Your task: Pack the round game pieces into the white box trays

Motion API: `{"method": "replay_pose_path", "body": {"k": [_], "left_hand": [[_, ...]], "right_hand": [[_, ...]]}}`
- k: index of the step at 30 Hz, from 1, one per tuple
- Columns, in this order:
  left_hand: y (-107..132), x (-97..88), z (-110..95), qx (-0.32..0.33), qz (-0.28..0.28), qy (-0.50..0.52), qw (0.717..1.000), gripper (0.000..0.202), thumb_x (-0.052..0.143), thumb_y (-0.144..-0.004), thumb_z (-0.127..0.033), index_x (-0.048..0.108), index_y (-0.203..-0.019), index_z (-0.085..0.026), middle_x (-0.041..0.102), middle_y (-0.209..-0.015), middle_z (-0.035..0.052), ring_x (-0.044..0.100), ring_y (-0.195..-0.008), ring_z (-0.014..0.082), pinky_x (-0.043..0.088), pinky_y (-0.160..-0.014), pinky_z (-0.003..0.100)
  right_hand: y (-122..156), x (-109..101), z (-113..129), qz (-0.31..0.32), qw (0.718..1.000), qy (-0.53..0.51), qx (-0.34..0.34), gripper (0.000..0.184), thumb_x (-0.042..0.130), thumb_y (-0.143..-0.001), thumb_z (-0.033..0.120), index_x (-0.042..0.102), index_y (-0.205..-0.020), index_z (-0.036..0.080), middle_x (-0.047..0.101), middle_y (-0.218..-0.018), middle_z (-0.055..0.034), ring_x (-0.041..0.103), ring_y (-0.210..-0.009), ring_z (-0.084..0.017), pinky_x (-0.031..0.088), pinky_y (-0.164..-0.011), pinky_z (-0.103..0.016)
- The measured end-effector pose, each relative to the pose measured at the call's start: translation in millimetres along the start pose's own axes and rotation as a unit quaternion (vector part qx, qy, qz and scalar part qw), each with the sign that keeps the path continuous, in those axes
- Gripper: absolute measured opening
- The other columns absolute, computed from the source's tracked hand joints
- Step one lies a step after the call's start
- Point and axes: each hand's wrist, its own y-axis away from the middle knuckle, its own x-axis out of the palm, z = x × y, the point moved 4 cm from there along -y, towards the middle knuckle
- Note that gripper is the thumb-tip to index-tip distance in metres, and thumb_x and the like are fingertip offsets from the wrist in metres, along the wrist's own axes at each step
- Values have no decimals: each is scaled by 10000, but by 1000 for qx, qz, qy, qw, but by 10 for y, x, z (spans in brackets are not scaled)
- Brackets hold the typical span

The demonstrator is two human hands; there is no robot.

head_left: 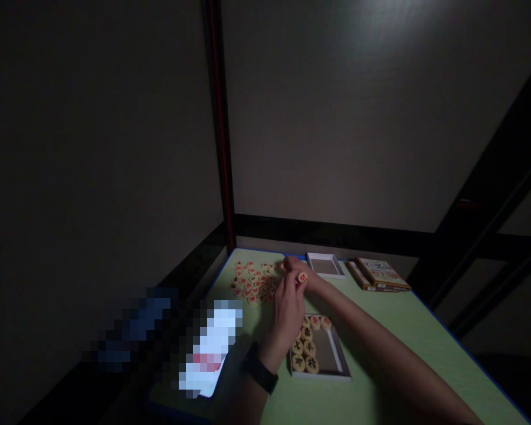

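My left hand (288, 302), with a black watch on its wrist, pinches a Chinese chess piece (302, 277) whose red character faces up. Beyond it, my right hand (295, 265) reaches across from the right, its fingers closed at another chess piece (283, 266), partly hidden. Many loose round pieces (252, 280) with red or black characters lie spread on the table left of both hands. Below my left hand sits an open shallow box (344, 369). Several pieces (310, 348) line its left side and far edge; part of that row is hidden by my left hand.
An empty box tray (325, 265) lies at the back of the green table (407, 360). To its right are stacked printed boxes (380, 274). A lit, blurred phone-like screen (212, 348) lies at the left edge. Walls (336, 118) rise behind and to the left.
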Motion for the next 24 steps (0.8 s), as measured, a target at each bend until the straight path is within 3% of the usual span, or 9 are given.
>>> {"method": "replay_pose_path", "body": {"k": [5, 10, 13, 17, 24], "left_hand": [[-24, 50, 71, -55, -3, 102, 993, 195, 529, -899, -162, 626, -1060, -215, 702, -1054, 52, 660, -935, 174, 534, -825, 306], [-33, 138, 157, -100, 9, 177, 979, 146, 578, -853, -168, 656, -975, -180, 721, -960, 57, 674, -875, 169, 536, -778, 279], [-27, 172, 174, -118, 26, 187, 975, 156, 602, -827, -160, 660, -971, -172, 726, -910, 53, 681, -838, 164, 538, -767, 273], [-8, 188, 188, -135, 48, 164, 976, 186, 624, -809, -164, 663, -991, -176, 727, -862, 40, 685, -815, 159, 542, -777, 278], [4, 129, 188, -126, 56, 79, 987, 162, 644, -814, -248, 673, -963, -193, 723, -830, 26, 684, -780, 163, 538, -727, 276]], "right_hand": [[611, -410, -36, -80, 996, -24, -21, 240, 485, -898, 209, 560, -1112, 130, 648, -1003, -135, 599, -884, -217, 453, -783, -325], [1257, -585, 119, -86, 993, -75, -36, 203, 470, -940, 266, 603, -1052, 162, 652, -990, -114, 609, -874, -206, 472, -773, -311], [1464, -570, 241, -68, 993, -87, -42, 158, 490, -935, 244, 605, -1004, 162, 646, -979, -102, 603, -876, -192, 465, -773, -291], [1570, -542, 352, -26, 999, -15, -13, 100, 579, -888, 243, 618, -936, 165, 644, -894, -72, 593, -782, -177, 433, -704, -265], [1637, -469, 458, 124, 982, 143, 10, 196, 727, -778, 359, 667, -850, 187, 710, -827, -61, 640, -714, -203, 356, -609, -262]]}}
